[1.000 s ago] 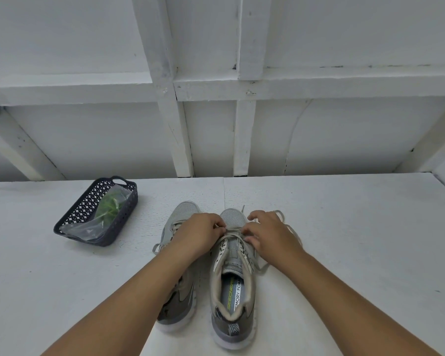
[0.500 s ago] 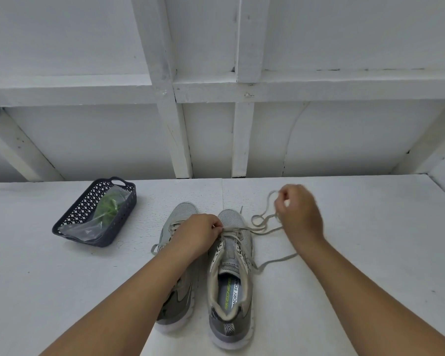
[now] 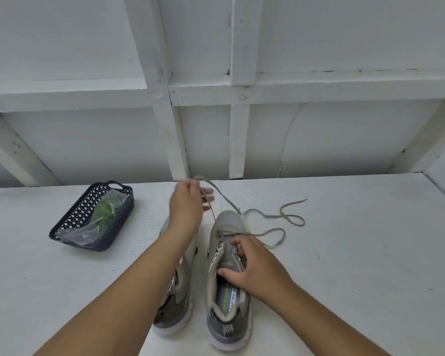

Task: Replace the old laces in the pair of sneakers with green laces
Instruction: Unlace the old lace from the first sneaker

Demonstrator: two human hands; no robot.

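On a white table (image 3: 344, 253), an old grey lace (image 3: 222, 199) is pinched and drawn up by the left hand (image 3: 188, 204) while the right sneaker (image 3: 228, 273) is gripped at the tongue by the right hand (image 3: 252, 268); short, steady pulls would best free each eyelet, with green laces (image 3: 106, 210) bagged in a basket (image 3: 70, 227) nearby

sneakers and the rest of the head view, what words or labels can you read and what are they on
"SKECHERS", in green letters on the insole of the right sneaker.
"MORY FO", on the same insole; the rest is cut off by the shoe's collar and the right hand.
Small tag on that sneaker's tongue: too small to read.
Print inside the left sneaker: mostly hidden by the arm, unreadable.
Basket and bag: no text visible.
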